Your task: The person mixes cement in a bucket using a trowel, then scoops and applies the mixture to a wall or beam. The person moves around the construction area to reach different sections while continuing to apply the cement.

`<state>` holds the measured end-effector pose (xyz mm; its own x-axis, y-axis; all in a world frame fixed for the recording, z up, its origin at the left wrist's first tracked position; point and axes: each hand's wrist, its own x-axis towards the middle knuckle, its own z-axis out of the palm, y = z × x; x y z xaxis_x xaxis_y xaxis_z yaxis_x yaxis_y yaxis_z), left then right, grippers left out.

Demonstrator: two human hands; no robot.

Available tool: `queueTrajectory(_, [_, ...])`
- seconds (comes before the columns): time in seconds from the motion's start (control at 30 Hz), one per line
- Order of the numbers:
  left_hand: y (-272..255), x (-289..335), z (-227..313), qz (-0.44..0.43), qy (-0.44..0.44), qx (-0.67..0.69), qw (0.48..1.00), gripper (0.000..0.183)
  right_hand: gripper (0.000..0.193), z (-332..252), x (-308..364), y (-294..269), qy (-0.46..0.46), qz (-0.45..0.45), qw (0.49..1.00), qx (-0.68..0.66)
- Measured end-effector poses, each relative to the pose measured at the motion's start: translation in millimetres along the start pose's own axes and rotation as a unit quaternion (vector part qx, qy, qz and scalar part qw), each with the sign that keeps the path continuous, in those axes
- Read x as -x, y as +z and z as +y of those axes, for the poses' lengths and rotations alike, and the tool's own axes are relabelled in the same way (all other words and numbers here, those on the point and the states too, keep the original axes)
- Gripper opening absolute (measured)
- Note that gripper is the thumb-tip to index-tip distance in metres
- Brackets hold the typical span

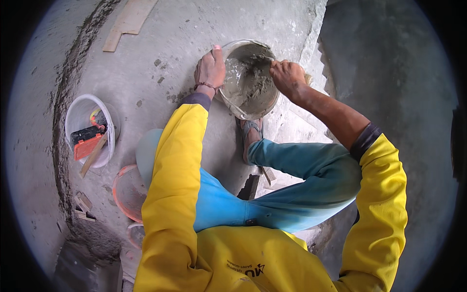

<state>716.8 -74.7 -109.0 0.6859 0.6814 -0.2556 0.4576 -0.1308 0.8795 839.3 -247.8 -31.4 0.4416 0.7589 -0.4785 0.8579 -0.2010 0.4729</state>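
A round bucket (273, 104) of wet grey mortar (248, 78) stands on the concrete, just beyond my foot. My left hand (210, 70) grips its left rim, the thumb on the edge. Closed at the right rim, my right hand (288, 77) holds a trowel-like tool; the end of its pale handle (308, 78) sticks out behind the fist. A short length of the tool reaches over the rim toward the mortar, but its working end cannot be made out. Thick mortar clings to the bucket's inner wall.
A white bucket (111, 117) at left holds an orange-and-black tool and a wooden stick. Near my left arm sits an orange-rimmed container (116, 192). Boards (127, 22) lie at the far left. To the right, the slab's jagged edge (318, 48) drops to a darker surface.
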Motion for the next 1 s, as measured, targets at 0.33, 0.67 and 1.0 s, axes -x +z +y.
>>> queueTrajectory(0.33, [-7.8,24.1,-19.0,0.062,0.025,0.146,0.987,0.061,0.025,5.5,-3.6,-2.3,-0.085,-0.37,0.885,-0.269])
queueTrajectory(0.67, [-14.1,31.9,-28.2,0.103,-0.033,0.188,0.976,0.065,0.034,-63.5,18.1,21.3,0.036,-0.459,0.385,-0.8])
queueTrajectory(1.0, [-7.6,27.7,-24.6,0.106,-0.015,0.145,0.984,0.064,0.029,35.2,31.5,-59.1,-0.018,-0.242,0.894,-0.378])
